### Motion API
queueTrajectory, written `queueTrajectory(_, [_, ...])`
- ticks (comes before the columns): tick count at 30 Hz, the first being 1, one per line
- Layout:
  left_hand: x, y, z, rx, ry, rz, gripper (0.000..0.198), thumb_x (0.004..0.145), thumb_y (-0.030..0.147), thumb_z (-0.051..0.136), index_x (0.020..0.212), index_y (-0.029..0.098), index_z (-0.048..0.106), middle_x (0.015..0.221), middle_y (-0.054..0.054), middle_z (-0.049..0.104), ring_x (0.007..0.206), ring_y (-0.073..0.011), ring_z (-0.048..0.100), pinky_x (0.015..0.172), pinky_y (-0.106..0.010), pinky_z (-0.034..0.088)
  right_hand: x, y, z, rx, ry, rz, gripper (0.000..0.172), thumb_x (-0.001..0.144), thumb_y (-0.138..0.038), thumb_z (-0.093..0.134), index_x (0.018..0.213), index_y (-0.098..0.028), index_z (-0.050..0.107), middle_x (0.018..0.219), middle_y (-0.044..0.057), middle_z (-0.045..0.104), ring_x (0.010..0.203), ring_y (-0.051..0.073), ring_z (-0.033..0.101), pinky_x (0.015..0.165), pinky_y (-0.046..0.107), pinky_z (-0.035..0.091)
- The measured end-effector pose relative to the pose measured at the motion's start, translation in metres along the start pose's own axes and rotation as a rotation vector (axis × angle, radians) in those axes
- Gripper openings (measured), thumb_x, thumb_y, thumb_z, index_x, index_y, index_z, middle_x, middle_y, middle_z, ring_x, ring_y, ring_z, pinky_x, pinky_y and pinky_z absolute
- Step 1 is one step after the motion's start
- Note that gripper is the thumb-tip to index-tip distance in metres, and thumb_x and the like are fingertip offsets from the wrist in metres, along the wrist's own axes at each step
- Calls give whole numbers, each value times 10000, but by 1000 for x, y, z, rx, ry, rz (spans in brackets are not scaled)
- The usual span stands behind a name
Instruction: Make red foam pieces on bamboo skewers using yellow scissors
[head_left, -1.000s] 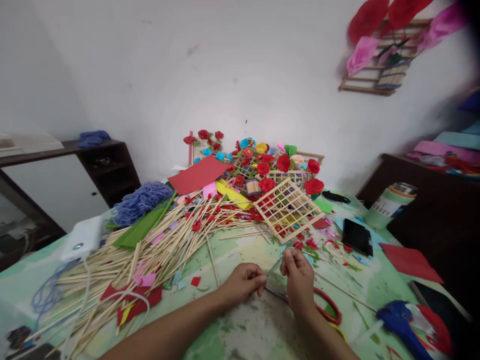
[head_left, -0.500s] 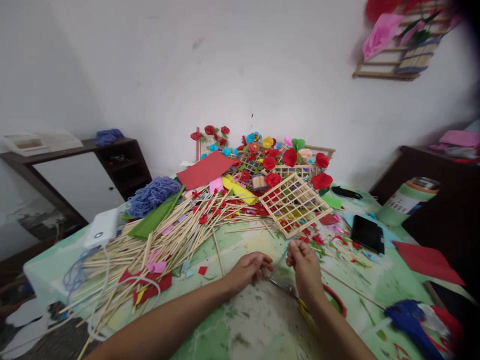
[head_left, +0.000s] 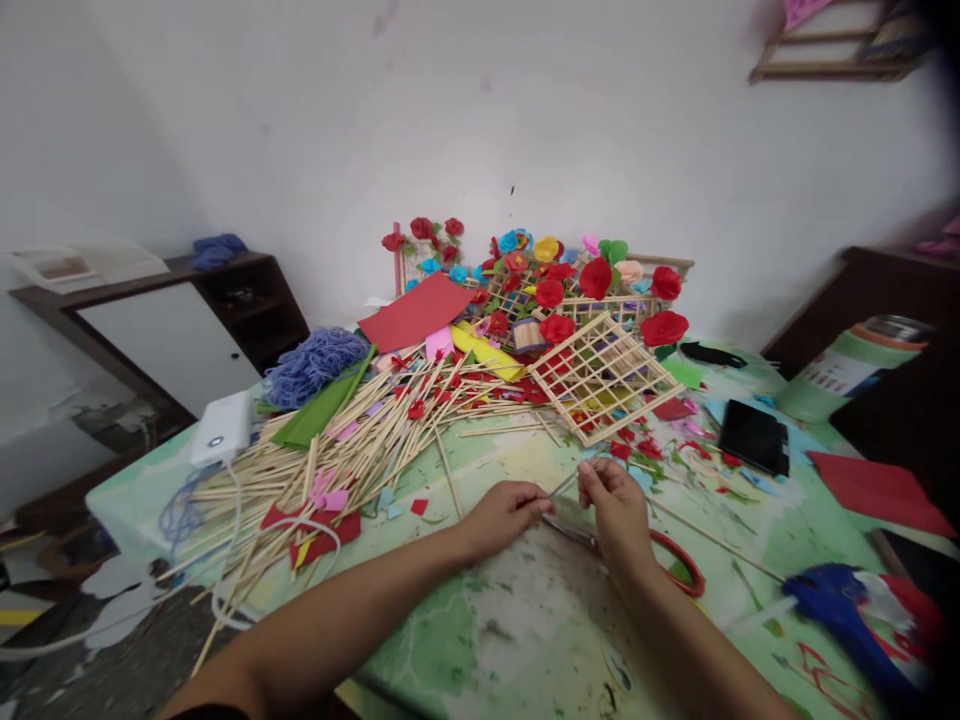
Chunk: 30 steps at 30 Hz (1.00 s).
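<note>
My left hand (head_left: 506, 518) is closed in a pinch on one end of a thin grey strand (head_left: 565, 485), whose material I cannot make out. The other end runs to the fingertips of my right hand (head_left: 616, 500), also pinched shut. Beneath my right hand lie scissors, with their red-orange handle (head_left: 688, 568) showing to the right of the wrist and the blades partly hidden. Beyond my hands, a wooden lattice (head_left: 581, 408) of thin sticks leans on the craft pile.
Many thin wooden sticks (head_left: 375, 440) spread across the left of the table. Blue yarn (head_left: 315, 368), a white device (head_left: 223, 428) with a cable and red paper flowers (head_left: 596, 278) lie around. At right are a glue gun (head_left: 832, 600), a black phone (head_left: 754, 437) and a green bottle (head_left: 836, 375).
My left fingers have closed on the strand, which now stretches between both hands. The camera view has tilted down and shifted slightly.
</note>
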<state>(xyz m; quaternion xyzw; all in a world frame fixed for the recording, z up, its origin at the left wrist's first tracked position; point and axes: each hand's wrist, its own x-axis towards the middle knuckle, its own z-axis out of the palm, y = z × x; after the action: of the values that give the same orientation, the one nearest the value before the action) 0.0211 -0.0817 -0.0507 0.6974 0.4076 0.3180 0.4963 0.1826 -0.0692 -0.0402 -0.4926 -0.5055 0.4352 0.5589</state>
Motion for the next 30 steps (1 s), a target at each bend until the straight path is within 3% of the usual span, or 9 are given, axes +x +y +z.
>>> queueTrajectory(4, [1,1,-9,330,32,150,291,837,311,444,678,142,620,617,-11,561,629,-111,492,649,-210,363,4,-2,-6,-15,40,-44,263,725,-394,600,618,-182,488,505,-48,450,455,85,375,456,224,307])
queueTrajectory(10, [-2,-2,-7,454,86,206,305,853,307,416,755,150,658,699,-46,635,682,-136,540,667,-220,381,5,-1,-10,13,56,-64,283,722,-394,619,603,-177,481,488,-55,460,448,74,377,462,220,295])
queueTrajectory(17, [-3,-11,-3,482,128,211,309,860,311,391,850,157,659,803,-63,661,766,-161,565,706,-244,393,-6,-4,4,21,77,-5,285,690,-427,643,701,-176,507,513,-63,451,433,74,388,442,216,308])
queueTrajectory(30, [-5,-9,-1,414,120,179,270,848,287,411,728,159,615,644,-16,590,646,-127,515,642,-212,371,-16,6,18,-19,56,-17,272,716,-439,610,719,-182,522,498,-64,433,453,86,379,455,215,313])
